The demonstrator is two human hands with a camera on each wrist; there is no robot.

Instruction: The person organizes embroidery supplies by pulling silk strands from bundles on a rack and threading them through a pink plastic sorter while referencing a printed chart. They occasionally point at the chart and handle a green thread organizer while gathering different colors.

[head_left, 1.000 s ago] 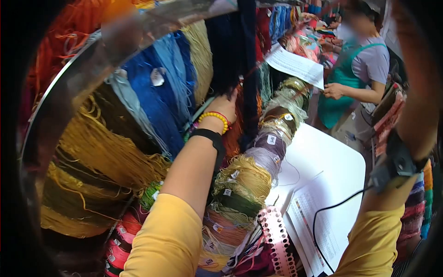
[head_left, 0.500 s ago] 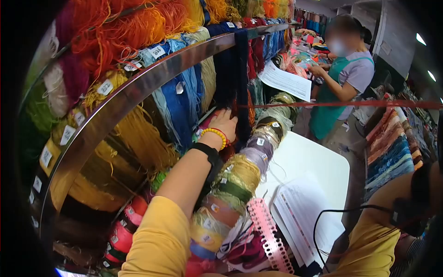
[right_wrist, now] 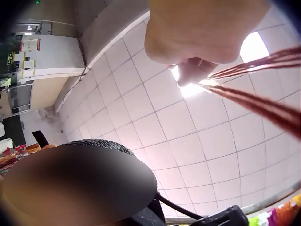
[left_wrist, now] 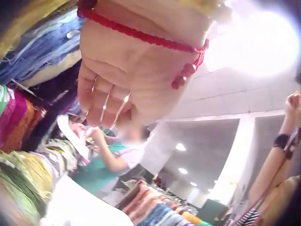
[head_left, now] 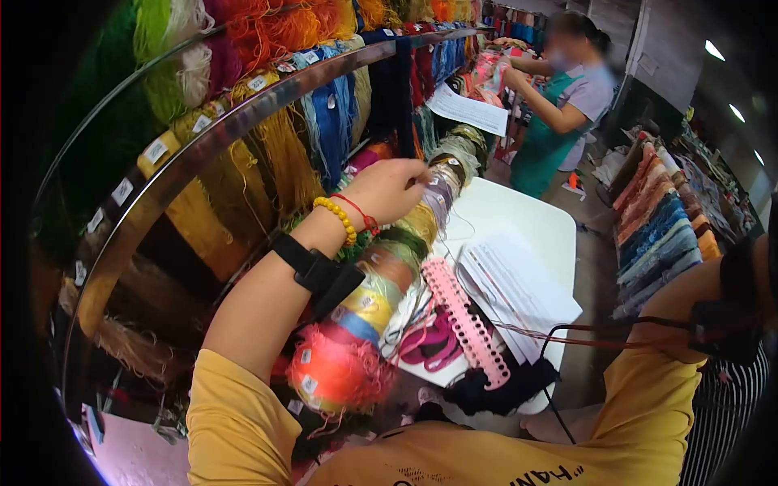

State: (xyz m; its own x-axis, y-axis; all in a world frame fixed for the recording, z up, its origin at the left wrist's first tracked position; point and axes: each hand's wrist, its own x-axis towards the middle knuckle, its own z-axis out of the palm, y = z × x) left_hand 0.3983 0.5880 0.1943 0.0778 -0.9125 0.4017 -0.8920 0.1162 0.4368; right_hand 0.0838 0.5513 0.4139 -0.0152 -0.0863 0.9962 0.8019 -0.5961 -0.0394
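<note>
My left hand point(head_left: 387, 193), with a yellow bead bracelet point(head_left: 336, 220) and a red cord, hangs over the row of bundled thread skeins point(head_left: 409, 235). Its fingers are loosely bent in the left wrist view, and nothing shows between them. The right hand point(right_wrist: 202, 33) is raised against the ceiling in the right wrist view, gripping reddish-brown threads point(right_wrist: 263, 101) whose strands trail off to the side. From the head only the right forearm shows, and those threads point(head_left: 551, 332) stretch across in front of it.
A curved metal rail point(head_left: 243, 101) borders hanging skeins on the left. Printed sheets point(head_left: 519, 292) and a pink punched strip point(head_left: 463, 324) lie on a white table point(head_left: 535, 211). A person in a green apron point(head_left: 539, 146) stands beyond; a rack of skeins point(head_left: 668, 235) is at right.
My left hand has come out from among the skeins below the rail, up and toward me. The reddish threads now sit lower in the head view, which has tilted and widened.
</note>
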